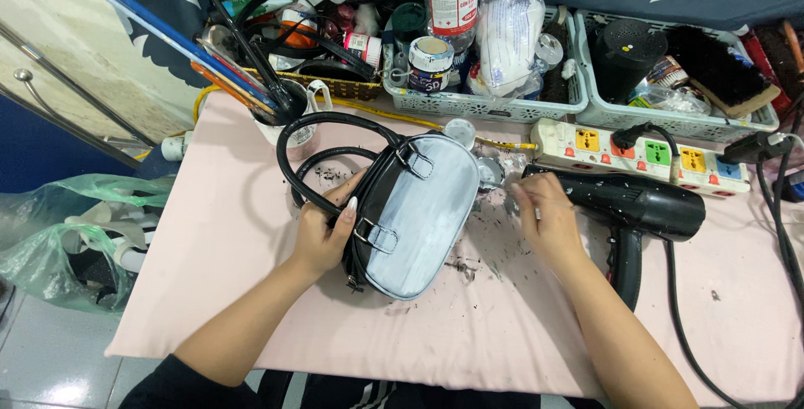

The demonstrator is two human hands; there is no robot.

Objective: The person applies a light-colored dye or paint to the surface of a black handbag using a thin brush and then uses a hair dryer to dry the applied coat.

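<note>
1 handbag (pixel 419 216), gripped by left hand (pixel 322 233)

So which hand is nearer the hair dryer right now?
Right. The right hand is beside the hair dryer, by its nozzle end. The left hand is across the handbag, gripping its side.

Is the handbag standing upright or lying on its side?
On its side: the handbag rests flat on the table, whitened face up, handles out sideways, left hand holding it.

My left hand (pixel 322 233) is curled in a grip, thumb raised; my right hand (pixel 544 216) reaches forward, fingers pinched together, both forearms bare.
</note>
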